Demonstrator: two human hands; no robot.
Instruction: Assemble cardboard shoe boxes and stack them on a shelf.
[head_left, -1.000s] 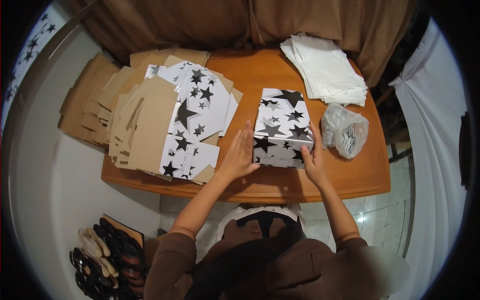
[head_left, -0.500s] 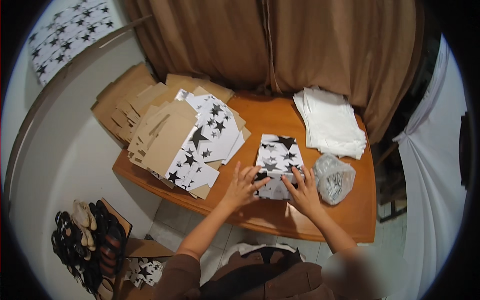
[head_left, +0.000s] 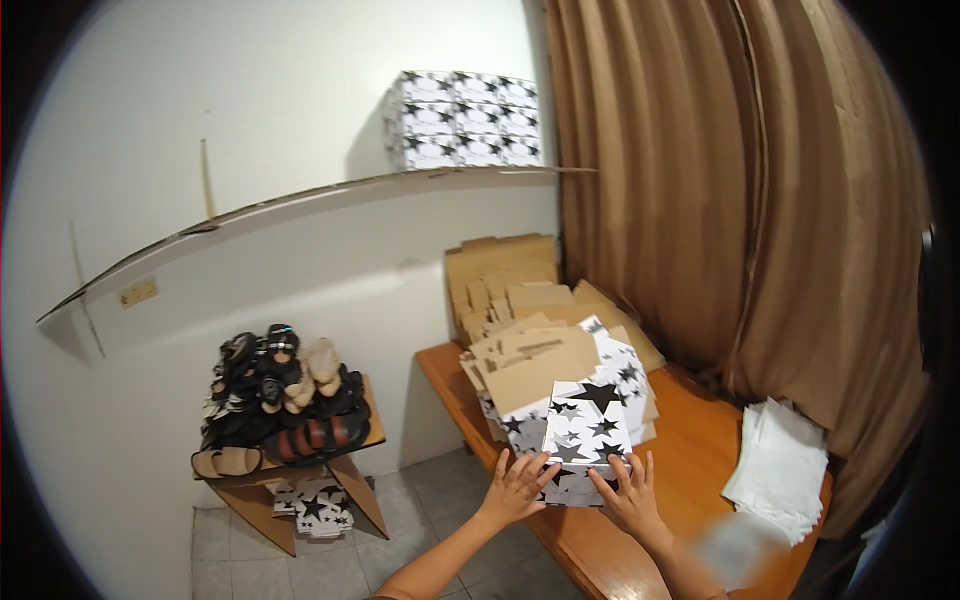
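Note:
A white box with black stars [head_left: 585, 440] is lifted a little above the wooden table [head_left: 690, 470], tilted up on end. My left hand [head_left: 515, 488] holds its lower left side with fingers spread. At its lower right corner, my right hand [head_left: 628, 497] grips it in the same way. Just behind the box lies a pile of flat cardboard and star-printed box blanks [head_left: 545, 355].
A stack of white sheets [head_left: 785, 470] lies at the table's right end before brown curtains [head_left: 740, 200]. To the left a low stand [head_left: 300, 450] carries a heap of sandals [head_left: 280, 385]. Finished star boxes [head_left: 465, 120] stand on a high wall shelf.
The view has swung up and to the left, from looking down at the table to looking across the room. Both hands have raised the star box off the table.

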